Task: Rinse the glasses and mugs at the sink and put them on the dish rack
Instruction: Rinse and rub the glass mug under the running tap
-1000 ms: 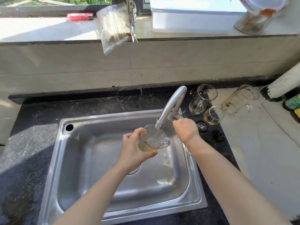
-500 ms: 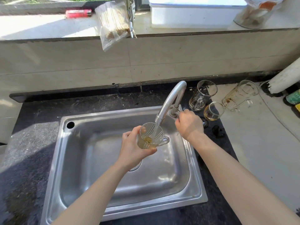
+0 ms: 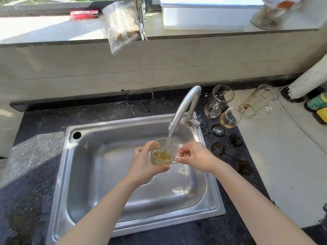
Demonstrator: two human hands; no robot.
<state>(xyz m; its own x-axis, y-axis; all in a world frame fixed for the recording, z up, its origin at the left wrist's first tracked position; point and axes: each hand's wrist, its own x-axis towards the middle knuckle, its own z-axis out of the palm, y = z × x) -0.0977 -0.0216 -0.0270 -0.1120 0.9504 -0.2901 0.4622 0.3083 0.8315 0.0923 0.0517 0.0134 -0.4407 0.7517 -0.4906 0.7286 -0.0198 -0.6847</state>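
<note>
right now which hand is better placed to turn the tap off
Right. The left hand grips the glass mug under the stream; the right hand only pinches its handle, nearer the tap lever.

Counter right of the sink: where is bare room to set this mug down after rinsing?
Pale counter is bare in front of the three glasses, right of the sink. Dark counter left of the sink is bare too. Crowded: beside the tap, and the bottles at far right.

Count: mug [image 3: 163, 152] [image 3: 218, 102] [image 3: 257, 101] x3, glass [image 3: 230, 118] x1, sink [image 3: 88, 156] x1, tap [image 3: 187, 103] x1, hand [image 3: 145, 163] [image 3: 196, 156] x2, lighter [image 3: 84, 14] x1, bag [image 3: 122, 23] x1, box [image 3: 203, 16] x1, jar [image 3: 270, 15] x1, pipe [image 3: 309, 76] x1.
</note>
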